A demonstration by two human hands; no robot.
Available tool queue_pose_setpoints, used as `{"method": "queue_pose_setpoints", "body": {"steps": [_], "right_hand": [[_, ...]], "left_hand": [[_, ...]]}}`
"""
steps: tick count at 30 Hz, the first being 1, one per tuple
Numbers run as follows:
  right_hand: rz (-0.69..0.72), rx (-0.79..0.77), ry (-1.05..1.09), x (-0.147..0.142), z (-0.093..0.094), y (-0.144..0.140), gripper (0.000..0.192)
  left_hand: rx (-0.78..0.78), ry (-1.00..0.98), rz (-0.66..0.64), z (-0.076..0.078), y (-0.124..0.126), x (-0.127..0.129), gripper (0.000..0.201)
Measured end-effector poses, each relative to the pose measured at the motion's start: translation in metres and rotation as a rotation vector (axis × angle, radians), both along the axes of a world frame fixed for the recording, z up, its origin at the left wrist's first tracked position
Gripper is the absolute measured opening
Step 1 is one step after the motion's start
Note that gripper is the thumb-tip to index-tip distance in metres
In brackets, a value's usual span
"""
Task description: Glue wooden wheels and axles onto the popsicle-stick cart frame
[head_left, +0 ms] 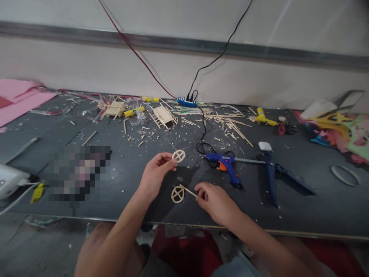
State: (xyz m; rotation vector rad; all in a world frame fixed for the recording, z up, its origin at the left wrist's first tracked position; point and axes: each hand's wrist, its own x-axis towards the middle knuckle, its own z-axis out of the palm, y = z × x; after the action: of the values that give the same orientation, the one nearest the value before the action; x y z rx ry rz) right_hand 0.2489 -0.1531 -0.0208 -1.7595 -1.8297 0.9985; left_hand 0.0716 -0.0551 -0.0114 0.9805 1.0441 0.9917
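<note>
Between the thumb and fingers of my left hand (pixel 158 169) is a small wooden wheel (pixel 179 156) with crossed spokes, raised over the table. My right hand (pixel 211 200) pinches a thin wooden stick (pixel 188 190), its far end pointing left. That end reaches the upper right rim of a second spoked wheel (pixel 177 194) lying flat on the dark table; I cannot tell whether they touch. Just beyond my right hand lies a blue glue gun (pixel 227 163) with an orange trigger and a glue stick in its back.
Loose wooden sticks (pixel 213 115) and offcuts litter the back, beside a small stick-built frame (pixel 163 116) and a blue power strip (pixel 186 101). Dark blue cutters (pixel 271 181) and a white case (pixel 265 146) lie right. A blurred-out object (pixel 80 173) lies left. The table's front edge (pixel 236 228) runs near my forearms.
</note>
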Motion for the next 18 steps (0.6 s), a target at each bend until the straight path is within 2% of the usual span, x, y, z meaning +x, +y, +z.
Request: {"method": "queue_pose_setpoints", "body": {"steps": [3, 6, 10, 13, 18], "right_hand": [[-0.02, -0.007, 0.034, 0.01, 0.003, 0.0, 0.023], [-0.06, -0.052, 0.093, 0.022, 0.009, 0.001, 0.015], [-0.222, -0.117, 0.353, 0.03, 0.018, 0.002, 0.01], [-0.362, -0.022, 0.47, 0.026, 0.021, 0.002, 0.013], [-0.459, 0.151, 0.493, 0.015, 0.015, 0.002, 0.015]], "left_hand": [[-0.004, -0.001, 0.01, 0.003, -0.001, 0.0, 0.022], [-0.004, 0.001, 0.003, 0.003, -0.002, 0.001, 0.021], [-0.007, 0.009, 0.018, 0.001, -0.009, 0.007, 0.021], [-0.031, 0.028, -0.013, 0.0, -0.018, 0.015, 0.018], [-0.041, 0.088, -0.098, 0.002, -0.032, 0.027, 0.016]]}}
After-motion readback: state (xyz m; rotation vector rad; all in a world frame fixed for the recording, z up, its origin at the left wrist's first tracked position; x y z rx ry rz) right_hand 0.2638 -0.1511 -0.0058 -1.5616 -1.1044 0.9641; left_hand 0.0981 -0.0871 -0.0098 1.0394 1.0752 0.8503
